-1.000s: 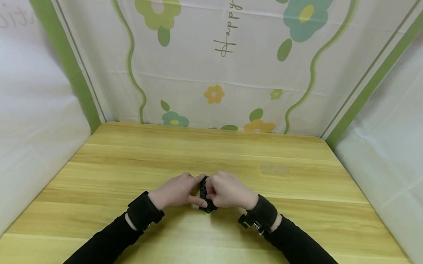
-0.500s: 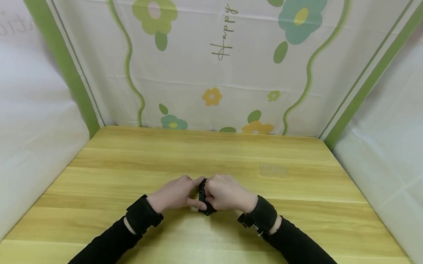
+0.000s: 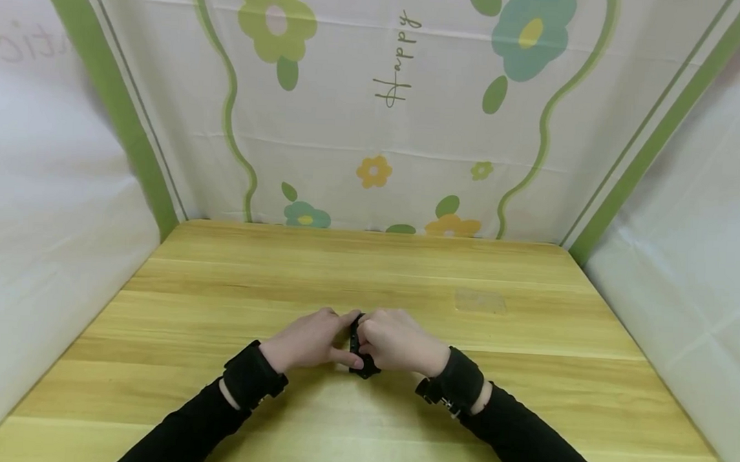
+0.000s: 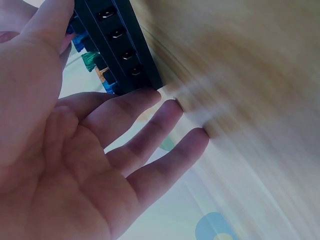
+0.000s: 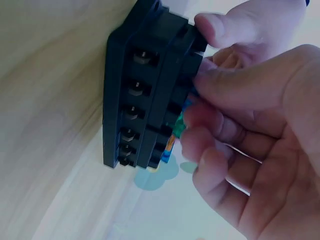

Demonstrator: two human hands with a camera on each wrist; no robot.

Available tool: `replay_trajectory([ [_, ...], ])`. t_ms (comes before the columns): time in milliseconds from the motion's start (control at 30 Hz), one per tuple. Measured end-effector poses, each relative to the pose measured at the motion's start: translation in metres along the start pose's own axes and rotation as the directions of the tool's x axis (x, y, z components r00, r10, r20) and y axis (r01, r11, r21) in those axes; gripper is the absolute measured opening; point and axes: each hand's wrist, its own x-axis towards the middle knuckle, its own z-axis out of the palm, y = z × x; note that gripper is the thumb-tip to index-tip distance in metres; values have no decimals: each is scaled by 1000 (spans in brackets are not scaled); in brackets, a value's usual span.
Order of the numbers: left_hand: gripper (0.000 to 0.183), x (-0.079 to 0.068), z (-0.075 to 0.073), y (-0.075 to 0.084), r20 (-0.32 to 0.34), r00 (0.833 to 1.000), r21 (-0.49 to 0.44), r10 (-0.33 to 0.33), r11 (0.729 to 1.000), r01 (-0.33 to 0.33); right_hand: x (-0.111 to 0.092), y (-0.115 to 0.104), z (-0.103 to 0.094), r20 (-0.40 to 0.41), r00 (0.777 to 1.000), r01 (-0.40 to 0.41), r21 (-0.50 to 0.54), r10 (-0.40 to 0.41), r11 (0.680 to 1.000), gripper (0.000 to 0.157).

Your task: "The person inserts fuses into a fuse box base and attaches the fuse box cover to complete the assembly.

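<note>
A black fuse block (image 3: 366, 370) stands on the table between both hands. Metal terminals line its side in the right wrist view, and small blue, green and orange blade fuses (image 5: 178, 126) stick out of its top. My left hand (image 3: 309, 338) holds the block by its ends, thumb at the near end and index finger at the far end; the other fingers (image 4: 167, 157) stretch out beside it. My right hand (image 3: 402, 341) curls over the top, thumb and fingers pinching at the fuse row. The fuse in that pinch is mostly hidden by the fingertips.
The wooden table (image 3: 220, 259) reaches back to a white flower-printed cloth (image 3: 325, 119). White cloth sides (image 3: 61, 197) stand at left and right. A clear patch, like tape, (image 3: 480, 301) lies on the table right of the hands. Black camera bands (image 3: 253, 375) circle both wrists.
The head view has shifted slightly. Both hands keep almost the same place and grip on the fuse block.
</note>
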Motion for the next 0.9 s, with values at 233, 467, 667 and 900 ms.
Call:
replay_trajectory([
  [233, 83, 0, -2, 3, -5, 1000, -5, 8, 1000, -8, -1, 1, 2, -17, 1000, 5, -16, -5, 1000, 38],
  [467, 90, 0, -3, 4, 15, 1000, 7, -1, 1000, 1, -8, 8, -4, 50, 999, -21, 134, 14, 991, 21],
  [667, 91, 3, -4, 3, 13, 1000, 11, -17, 1000, 17, -11, 17, -16, 89, 996, -43, 172, 27, 984, 11],
  [900, 92, 3, -3, 4, 27, 998, 18, -50, 999, 50, -18, 26, -22, 54, 998, -47, 205, 37, 978, 7],
])
